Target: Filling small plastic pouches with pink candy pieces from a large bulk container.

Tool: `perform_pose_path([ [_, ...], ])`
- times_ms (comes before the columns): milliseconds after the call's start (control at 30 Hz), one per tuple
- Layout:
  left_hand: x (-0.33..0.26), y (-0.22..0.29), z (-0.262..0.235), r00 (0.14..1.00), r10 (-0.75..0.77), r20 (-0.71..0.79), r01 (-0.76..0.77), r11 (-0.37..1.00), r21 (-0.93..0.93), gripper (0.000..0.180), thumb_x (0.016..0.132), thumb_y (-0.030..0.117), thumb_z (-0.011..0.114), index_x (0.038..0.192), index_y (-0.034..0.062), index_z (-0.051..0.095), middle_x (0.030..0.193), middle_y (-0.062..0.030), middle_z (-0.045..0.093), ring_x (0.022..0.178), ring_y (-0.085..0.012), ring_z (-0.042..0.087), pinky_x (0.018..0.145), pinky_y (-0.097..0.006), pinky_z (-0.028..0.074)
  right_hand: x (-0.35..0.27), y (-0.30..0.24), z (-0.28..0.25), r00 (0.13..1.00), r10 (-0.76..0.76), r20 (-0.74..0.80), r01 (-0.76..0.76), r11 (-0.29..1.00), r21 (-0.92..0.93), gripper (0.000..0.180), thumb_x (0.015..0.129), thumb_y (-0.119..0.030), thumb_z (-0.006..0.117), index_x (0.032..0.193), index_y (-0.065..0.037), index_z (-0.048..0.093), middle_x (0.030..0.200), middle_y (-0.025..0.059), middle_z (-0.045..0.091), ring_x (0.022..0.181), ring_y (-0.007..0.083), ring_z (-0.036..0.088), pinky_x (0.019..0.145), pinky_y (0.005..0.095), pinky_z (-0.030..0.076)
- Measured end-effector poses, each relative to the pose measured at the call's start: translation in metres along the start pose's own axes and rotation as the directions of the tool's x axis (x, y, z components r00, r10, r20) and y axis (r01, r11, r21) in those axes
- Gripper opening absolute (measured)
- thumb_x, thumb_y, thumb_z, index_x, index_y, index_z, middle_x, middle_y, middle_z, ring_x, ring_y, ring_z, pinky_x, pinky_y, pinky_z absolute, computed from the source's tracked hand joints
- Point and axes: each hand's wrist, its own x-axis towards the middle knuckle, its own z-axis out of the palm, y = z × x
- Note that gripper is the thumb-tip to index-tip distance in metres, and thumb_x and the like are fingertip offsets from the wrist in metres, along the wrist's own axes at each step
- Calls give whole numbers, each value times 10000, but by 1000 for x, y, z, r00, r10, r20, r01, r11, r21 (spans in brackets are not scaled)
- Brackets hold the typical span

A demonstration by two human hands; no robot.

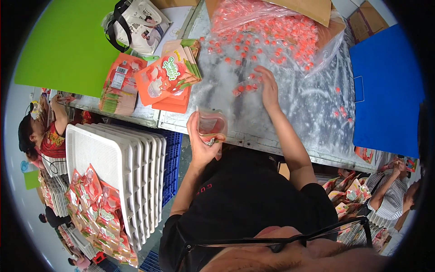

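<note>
My left hand point(200, 147) is closed around a red and clear candy pouch point(212, 123), held upright at the table's near edge with its mouth facing up. Through the pouch's see-through side I cannot make out any candies. My right hand point(269, 90) rests on the metal tabletop point(299, 115) with its fingers stretched out. Just left of it lies a small group of red wrapped candies point(248, 87), beside its palm and fingers. Farther back, a big heap of the same candies point(272, 34) spills from clear plastic inside a cardboard box point(312, 10).
Flat pouches point(170, 75) are stacked left of my left hand, with more pouches point(120, 84) beyond. A white bag point(142, 27) stands behind. Stacked white trays point(95, 145) hold filled pouches at lower left. A blue panel point(387, 93) borders the right. Other people work at both sides.
</note>
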Motion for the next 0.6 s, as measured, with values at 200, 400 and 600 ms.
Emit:
perform_pose_path([
  [200,1,10,0,995,-100,-22,96,986,-135,1008,621,59,794,1488,4,282,1440,-231,331,1330,-385,383,1115,-456,331,2,63,8,972,-203,114,232,796,-559,271,960,-119,514,1180,-66,662,1347,139,567,1277,345,486,1096,435,360],
  [400,0,-3,-2,1000,3,-20,-4,1000,-25,997,615,73,793,1479,-2,301,1421,-227,357,1325,-378,391,1112,-449,332,-7,75,14,968,-194,159,251,732,-633,361,892,-115,601,1251,-115,636,1362,116,550,1296,364,445,1087,469,357],
  [600,8,4,-4,999,34,12,-35,998,46,992,617,89,800,1472,-4,306,1419,-234,360,1323,-391,391,1108,-460,335,-23,21,54,953,-161,255,300,594,-747,522,851,-451,685,1295,-183,630,1402,141,496,1333,381,399,1071,663,263],
])
